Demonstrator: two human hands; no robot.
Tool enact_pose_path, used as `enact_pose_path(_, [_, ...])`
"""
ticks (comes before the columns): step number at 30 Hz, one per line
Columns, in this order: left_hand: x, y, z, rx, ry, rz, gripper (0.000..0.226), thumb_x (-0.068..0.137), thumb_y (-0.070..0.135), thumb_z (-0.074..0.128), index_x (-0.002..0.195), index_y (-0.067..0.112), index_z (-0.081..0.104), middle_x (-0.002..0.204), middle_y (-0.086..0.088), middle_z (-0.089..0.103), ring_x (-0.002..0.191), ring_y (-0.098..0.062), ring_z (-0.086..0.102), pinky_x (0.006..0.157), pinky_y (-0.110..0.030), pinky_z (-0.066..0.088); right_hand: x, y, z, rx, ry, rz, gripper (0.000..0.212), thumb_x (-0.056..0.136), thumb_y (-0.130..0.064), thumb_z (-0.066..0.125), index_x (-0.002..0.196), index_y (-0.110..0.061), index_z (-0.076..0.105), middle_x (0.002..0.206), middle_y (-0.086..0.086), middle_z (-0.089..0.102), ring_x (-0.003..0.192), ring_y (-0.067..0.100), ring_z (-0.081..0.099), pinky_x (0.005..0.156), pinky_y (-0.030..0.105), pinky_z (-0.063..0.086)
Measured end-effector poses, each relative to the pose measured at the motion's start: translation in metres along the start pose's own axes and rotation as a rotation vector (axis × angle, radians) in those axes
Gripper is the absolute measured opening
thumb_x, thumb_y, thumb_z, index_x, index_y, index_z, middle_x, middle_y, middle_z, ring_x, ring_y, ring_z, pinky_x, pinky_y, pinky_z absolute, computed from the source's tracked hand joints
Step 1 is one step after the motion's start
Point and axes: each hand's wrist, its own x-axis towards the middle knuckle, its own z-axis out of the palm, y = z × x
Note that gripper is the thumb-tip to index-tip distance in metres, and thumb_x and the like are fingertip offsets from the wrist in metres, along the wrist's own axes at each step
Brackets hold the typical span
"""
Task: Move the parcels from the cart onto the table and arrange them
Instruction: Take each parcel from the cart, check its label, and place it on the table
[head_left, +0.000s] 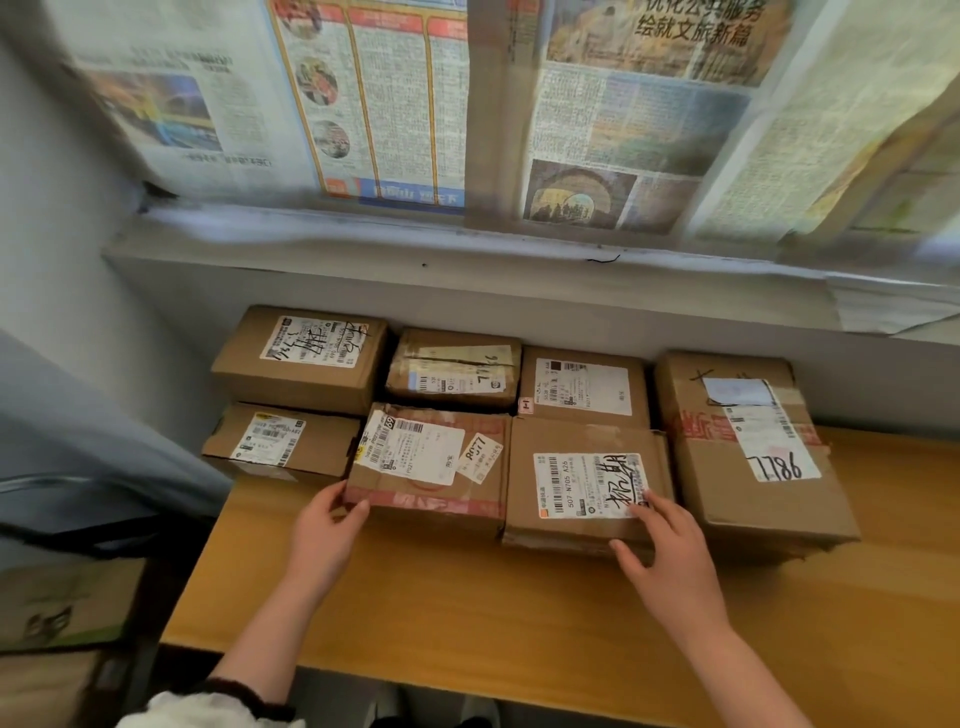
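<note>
The left hand (324, 525) grips the near left corner of the 8077 parcel (415, 452) — fingers curled round its left side, thumb against its front face. The right hand (670, 551) clasps the near edge of the 507-N705 parcel (571, 436), with its fingers laid over the top and the corner of the label, and its thumb on the front face below.

These two cardboard boxes lie between the hands, side by side and touching, on the wooden table (467, 613). Just to the right of the right hand stands the taller 7786 parcel (753, 457), close against the box that hand holds. Just past the left hand's fingertips, to its left, lies a small white-labelled parcel (280, 441).

Beyond both hands a back row of three runs along the wall: a scribbled-label parcel (301, 358), a tape-wrapped parcel (452, 369) and a plain-label parcel (582, 389). Above them is the window sill (467, 249), and newspaper sheets (389, 104) cover the window.

Off the table's left edge, outside the left forearm, sits a blurred cardboard box (62, 603) — what it rests on cannot be made out. A white sleeve (208, 709) with a dark cuff shows on the left arm.
</note>
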Motion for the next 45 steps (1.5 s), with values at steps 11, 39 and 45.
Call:
enact_pose_path(11, [-0.004,0.004,-0.002,-0.062,-0.065,0.013,0.055,0.091,0.010,0.058,0.141,0.012,0.038,0.137,-0.004,0.049,0.118,-0.016,0.047,0.097,-0.031,0.039,0.002,-0.003,-0.001,-0.027,0.003,0.052,0.050,0.083,-0.029,0.068,0.130,-0.015,0.053,0.141,0.000,0.044,0.137,0.019,0.030,0.109,0.038,0.033])
enact_pose_path(39, [0.193,0.010,-0.139,-0.004,-0.054,0.052,0.062,0.091,0.032,0.057,0.145,0.016,0.030,0.140,-0.006,0.047,0.127,-0.025,0.044,0.102,-0.036,0.035,0.043,-0.183,0.071,-0.407,-0.455,-0.390,0.064,0.099,-0.029,0.038,0.150,-0.024,-0.001,0.157,-0.004,-0.014,0.141,0.016,-0.020,0.107,0.032,-0.012])
enact_pose_path(45, [0.197,-0.037,-0.144,-0.102,0.241,-0.183,0.055,0.098,0.035,0.041,0.144,0.006,0.032,0.147,-0.015,0.037,0.135,-0.032,0.035,0.110,-0.042,0.029,0.044,-0.181,0.073,-0.385,-0.464,-0.382,0.064,0.098,-0.040,0.036,0.150,-0.027,0.001,0.157,-0.008,-0.012,0.136,0.008,-0.022,0.109,0.029,-0.012])
